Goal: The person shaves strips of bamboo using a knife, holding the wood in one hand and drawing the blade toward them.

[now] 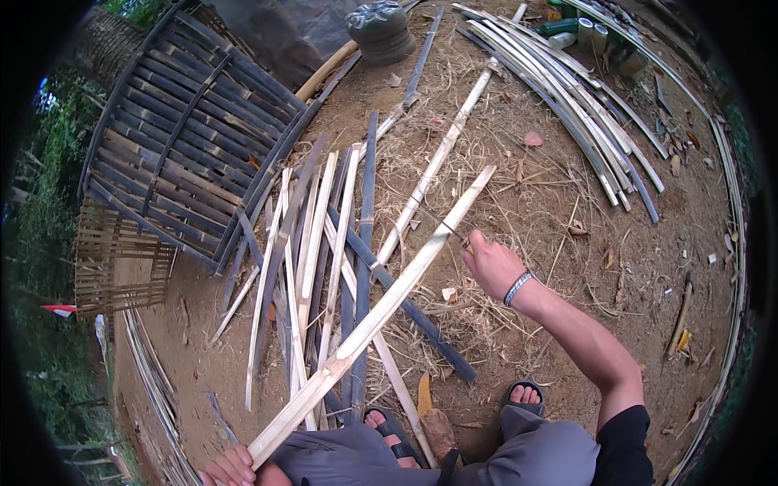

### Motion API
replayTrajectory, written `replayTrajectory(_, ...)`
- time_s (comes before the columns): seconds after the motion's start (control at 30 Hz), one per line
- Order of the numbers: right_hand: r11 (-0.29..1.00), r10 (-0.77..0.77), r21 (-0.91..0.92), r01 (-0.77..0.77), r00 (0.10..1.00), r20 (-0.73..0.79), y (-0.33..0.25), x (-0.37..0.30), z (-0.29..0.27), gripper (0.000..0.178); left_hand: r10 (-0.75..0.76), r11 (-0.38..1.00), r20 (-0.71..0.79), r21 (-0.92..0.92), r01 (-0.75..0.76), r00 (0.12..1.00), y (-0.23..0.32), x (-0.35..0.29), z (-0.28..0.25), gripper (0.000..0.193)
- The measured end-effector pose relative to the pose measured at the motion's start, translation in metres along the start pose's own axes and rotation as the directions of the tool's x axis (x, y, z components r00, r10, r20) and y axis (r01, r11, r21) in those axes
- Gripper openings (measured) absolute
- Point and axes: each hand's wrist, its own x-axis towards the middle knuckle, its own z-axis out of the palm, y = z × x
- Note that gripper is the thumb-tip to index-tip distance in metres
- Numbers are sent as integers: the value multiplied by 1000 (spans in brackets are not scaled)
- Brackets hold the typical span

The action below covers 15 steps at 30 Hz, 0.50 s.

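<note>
A long pale bamboo strip (389,304) runs slantwise from my lap at the lower left up toward the middle of the scene. My left hand (233,468) is closed around its near end. My right hand (496,266) grips a knife (455,234) with a thin dark blade and a yellowish handle. The blade lies against the strip a little short of its far end. Fingers of the right hand wrap the handle and hide most of it. A bracelet circles the right wrist.
Cut bamboo strips (309,243) lie crisscrossed under the held one. More strips (567,97) are bundled at the upper right, near bottles and cans (585,34). A slatted bamboo rack (182,130) stands at the upper left. Shavings (519,340) litter the dirt around my sandalled feet.
</note>
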Motion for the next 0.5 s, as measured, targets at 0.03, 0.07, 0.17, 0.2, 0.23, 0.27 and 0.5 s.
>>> replayTrajectory(0.03, 998, -1, 62, -2, 999, 52, -17, -15, -5, 25, 3, 1000, -25, 12, -3, 1000, 2, -4, 1, 45)
replayTrajectory(0.07, 993, -2, 120, -11, 994, 107, -35, -33, -6, 25, 3, 1000, -52, 24, -2, 999, 2, -6, 7, 45)
replayTrajectory(0.17, 938, -248, 267, 219, 965, 80, -70, -95, 6, 25, 26, 997, -105, 73, -19, 994, 5, -19, 5, 47)
replayTrajectory(0.2, 927, -300, 252, 278, 953, 50, -83, -113, 3, 27, 33, 996, -123, 85, -22, 992, 5, -23, 3, 47)
replayTrajectory(0.23, 919, -337, 234, 317, 940, 48, -93, -125, 1, 27, 40, 995, -140, 101, -25, 989, 6, -28, 1, 48)
replayTrajectory(0.27, 911, -370, 216, 352, 928, 47, -100, -136, 0, 27, 31, 995, -105, 100, -21, 994, 7, -33, -3, 49)
replayTrajectory(0.5, 971, -212, 129, 202, 975, 68, -98, -129, -2, 33, 41, 992, -5, 124, -40, 999, 11, -58, -5, 49)
